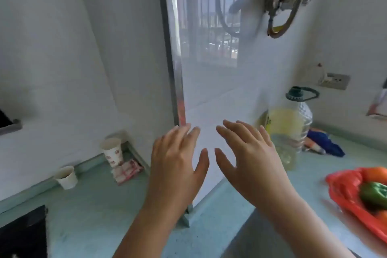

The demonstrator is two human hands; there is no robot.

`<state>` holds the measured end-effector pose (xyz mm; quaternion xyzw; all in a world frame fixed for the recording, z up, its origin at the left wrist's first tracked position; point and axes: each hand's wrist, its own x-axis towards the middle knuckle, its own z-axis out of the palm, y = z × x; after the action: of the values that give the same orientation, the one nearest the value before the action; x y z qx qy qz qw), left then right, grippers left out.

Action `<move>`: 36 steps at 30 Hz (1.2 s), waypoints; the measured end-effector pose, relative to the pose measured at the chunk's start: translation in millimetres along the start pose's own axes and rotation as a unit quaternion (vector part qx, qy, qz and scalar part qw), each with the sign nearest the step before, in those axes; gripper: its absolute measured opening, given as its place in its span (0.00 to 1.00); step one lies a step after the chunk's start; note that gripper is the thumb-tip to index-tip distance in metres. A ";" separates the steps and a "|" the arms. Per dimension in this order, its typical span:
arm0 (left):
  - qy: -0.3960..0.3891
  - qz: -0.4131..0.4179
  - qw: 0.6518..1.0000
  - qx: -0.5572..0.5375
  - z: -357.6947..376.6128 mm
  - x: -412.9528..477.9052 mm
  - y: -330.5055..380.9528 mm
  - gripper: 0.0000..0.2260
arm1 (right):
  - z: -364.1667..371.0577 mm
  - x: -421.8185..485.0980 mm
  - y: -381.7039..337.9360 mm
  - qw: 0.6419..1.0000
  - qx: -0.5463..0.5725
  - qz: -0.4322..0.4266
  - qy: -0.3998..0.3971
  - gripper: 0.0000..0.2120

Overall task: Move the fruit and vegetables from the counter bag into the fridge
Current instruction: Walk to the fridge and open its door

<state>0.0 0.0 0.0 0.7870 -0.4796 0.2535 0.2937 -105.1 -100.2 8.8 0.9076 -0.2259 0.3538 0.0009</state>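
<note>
Head view, kitchen counter. At the far right edge I see the red plastic bag [343, 188] lying open on the pale green counter [100, 216], holding a green pepper [373, 195] and orange fruit [377, 174], partly cut off by the frame. My left hand [176, 163] and right hand [249, 157] are raised side by side at centre, fingers spread, grasping nothing, well apart from the bag. Behind the right hand stands an oil bottle [291, 123]; two paper cups [112, 151] sit at the left wall.
</note>
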 end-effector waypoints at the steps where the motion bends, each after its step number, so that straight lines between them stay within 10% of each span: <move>1: -0.001 0.011 1.000 -0.015 5.4 3.3 13.0 0.22 | -4.8 -3.3 10.7 1.000 -0.005 0.005 0.005 0.21; 20: -0.115 0.207 0.946 -0.222 162.0 -0.8 308.4 0.21 | -143.9 -178.6 259.3 0.947 -0.165 0.269 0.057 0.20; 36: -0.195 0.317 0.873 -0.315 208.1 -32.4 438.5 0.20 | -203.4 -275.3 317.8 0.867 -0.265 0.411 0.094 0.21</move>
<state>-385.2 -288.3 -71.5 0.4918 -0.8056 0.0099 0.3302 -544.5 -239.9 -65.9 0.6608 -0.6624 0.3330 0.1170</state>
